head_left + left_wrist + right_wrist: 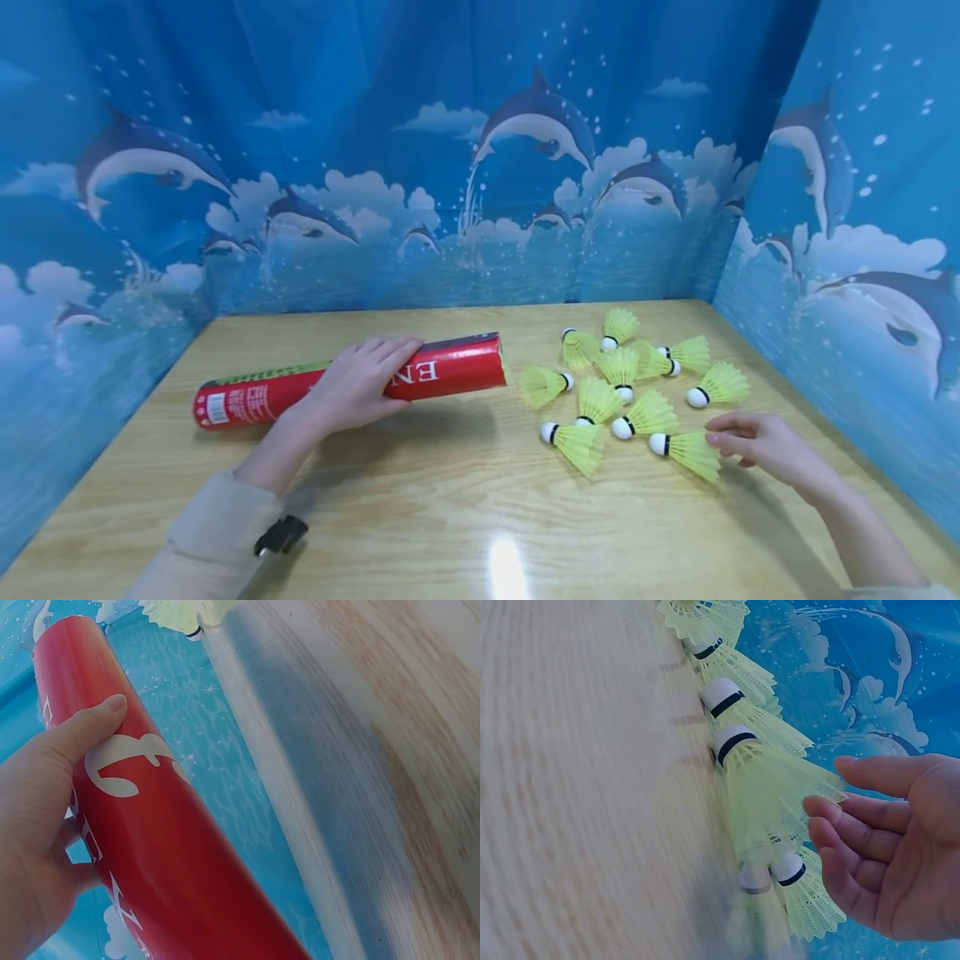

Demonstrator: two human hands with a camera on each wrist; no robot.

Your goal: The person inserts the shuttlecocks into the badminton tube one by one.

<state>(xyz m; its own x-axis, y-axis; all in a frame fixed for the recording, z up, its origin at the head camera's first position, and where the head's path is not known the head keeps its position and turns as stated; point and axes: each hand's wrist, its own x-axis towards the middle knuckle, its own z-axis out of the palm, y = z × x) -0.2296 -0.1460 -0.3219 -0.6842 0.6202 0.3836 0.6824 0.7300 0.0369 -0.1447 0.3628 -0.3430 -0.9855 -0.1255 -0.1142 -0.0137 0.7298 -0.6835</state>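
Observation:
My left hand [363, 379] grips a red shuttlecock tube [457, 367] from above, thumb on the near side. The tube lies slantwise, its right end raised off the table. In the left wrist view the thumb [101, 724] presses along the red tube [172, 825]. My right hand [768, 450] is at the skirt of the nearest yellow shuttlecock [692, 452], whose white cork points left. In the right wrist view the skirt [780, 791] reaches between the parted thumb and fingers [862, 825], which are loosely bent. The tube's inside is hidden.
Several more yellow shuttlecocks [618, 367] lie scattered to the right of the tube, pointing various ways. They rest on a light wooden table [420, 517]. A blue dolphin-print curtain [420, 167] stands behind and to the right. A black clip [281, 535] hangs at the left sleeve.

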